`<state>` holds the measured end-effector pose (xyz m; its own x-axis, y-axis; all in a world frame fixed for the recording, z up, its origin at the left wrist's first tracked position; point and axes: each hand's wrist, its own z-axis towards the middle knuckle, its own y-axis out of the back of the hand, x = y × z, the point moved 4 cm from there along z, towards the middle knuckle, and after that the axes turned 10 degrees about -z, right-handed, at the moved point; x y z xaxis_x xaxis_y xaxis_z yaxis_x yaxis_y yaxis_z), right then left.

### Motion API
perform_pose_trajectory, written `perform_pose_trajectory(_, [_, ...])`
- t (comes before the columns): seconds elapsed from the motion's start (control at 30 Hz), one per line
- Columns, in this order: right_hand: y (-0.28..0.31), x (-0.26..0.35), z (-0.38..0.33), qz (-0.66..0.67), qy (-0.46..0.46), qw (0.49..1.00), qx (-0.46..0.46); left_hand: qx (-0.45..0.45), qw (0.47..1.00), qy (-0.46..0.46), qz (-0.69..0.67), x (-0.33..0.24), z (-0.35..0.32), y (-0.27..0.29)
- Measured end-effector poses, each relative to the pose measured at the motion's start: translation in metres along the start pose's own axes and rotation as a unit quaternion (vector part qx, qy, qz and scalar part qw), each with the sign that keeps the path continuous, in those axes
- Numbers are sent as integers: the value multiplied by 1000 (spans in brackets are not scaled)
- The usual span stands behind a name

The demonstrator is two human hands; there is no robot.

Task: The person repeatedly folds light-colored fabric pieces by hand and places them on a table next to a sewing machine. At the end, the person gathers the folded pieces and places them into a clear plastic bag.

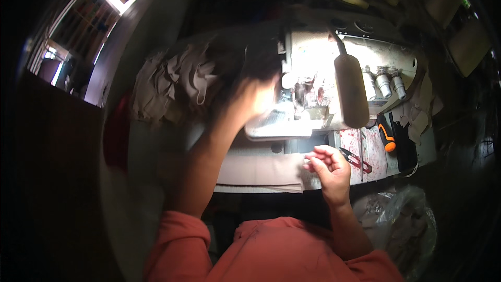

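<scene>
My left hand (257, 97) reaches forward over the left end of a white sewing machine (284, 134), beside its lit needle area. Glare and motion blur hide its fingers, so whether it holds anything does not show. Close to the table's front edge, my right hand (332, 169) is raised with its fingers curled and the thumb drawn up to the forefinger. Anything in that pinch is too small to make out. Flat beige fabric pieces (255, 169) lie in a stack on the table in front of the machine, left of my right hand.
A heap of beige cut fabric (175, 81) lies at the left. A long lamp head (351, 91) hangs over the machine. Red-handled thread snips (360, 162), a metal rod (361, 149) and an orange-ended tool (389, 145) lie at the right. Below hangs a clear plastic bag (417, 211).
</scene>
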<state>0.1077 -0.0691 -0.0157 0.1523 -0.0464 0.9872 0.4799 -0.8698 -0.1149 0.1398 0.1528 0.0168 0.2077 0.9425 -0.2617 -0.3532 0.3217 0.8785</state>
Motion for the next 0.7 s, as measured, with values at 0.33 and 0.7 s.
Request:
perform_pose_trajectory(0.33, [25, -22, -22, -102, -90, 991, 15, 0, 975, 23, -221, -99, -91, 28])
perform_pose_trajectory(0.7, [15, -8, -27, -127, -62, 989, 39, -112, 920, 151, -345, -83, -103, -31])
